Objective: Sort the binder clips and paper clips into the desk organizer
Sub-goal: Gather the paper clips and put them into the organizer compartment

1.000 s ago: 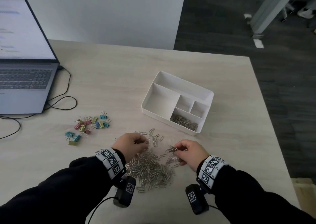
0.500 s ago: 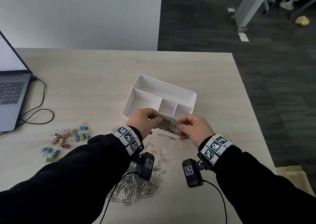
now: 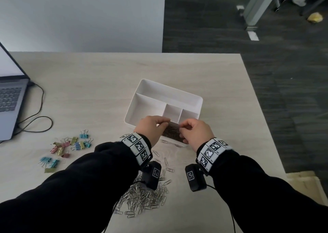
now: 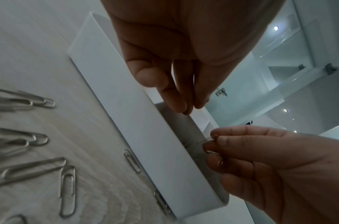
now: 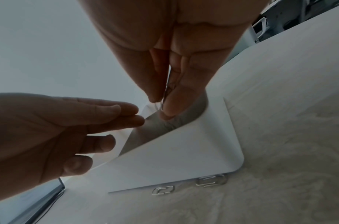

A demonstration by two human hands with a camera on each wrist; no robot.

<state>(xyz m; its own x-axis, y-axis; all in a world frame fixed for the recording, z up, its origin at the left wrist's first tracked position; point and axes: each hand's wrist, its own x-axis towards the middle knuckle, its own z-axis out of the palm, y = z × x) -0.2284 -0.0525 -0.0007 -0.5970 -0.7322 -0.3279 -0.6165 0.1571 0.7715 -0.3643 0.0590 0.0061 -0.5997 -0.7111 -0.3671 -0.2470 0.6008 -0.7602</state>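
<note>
The white desk organizer [image 3: 165, 90] sits mid-table, and its near compartment holds silver paper clips [image 3: 171, 132]. Both hands hover over that compartment. My right hand [image 3: 181, 129] pinches a few paper clips [image 5: 165, 94] between thumb and fingers just above the rim [image 5: 183, 159]. My left hand [image 3: 164, 124] points its nearly straight fingers [image 4: 183, 104] down over the same compartment, and nothing shows between them. A big pile of loose paper clips [image 3: 145, 200] lies near the table's front edge, partly under my wrists. Coloured binder clips [image 3: 71, 145] lie scattered to the left.
An open laptop [image 3: 10, 99] stands at the far left, with a black cable [image 3: 39, 122] looping on the table beside it. A few stray paper clips [image 4: 132, 160] lie against the organizer's near wall. The table's right edge drops to dark floor.
Both hands lifted from the paper clip pile and moved forward to the organizer's near compartment. The left hand's fingers have straightened from a pinch, while the right hand still pinches clips.
</note>
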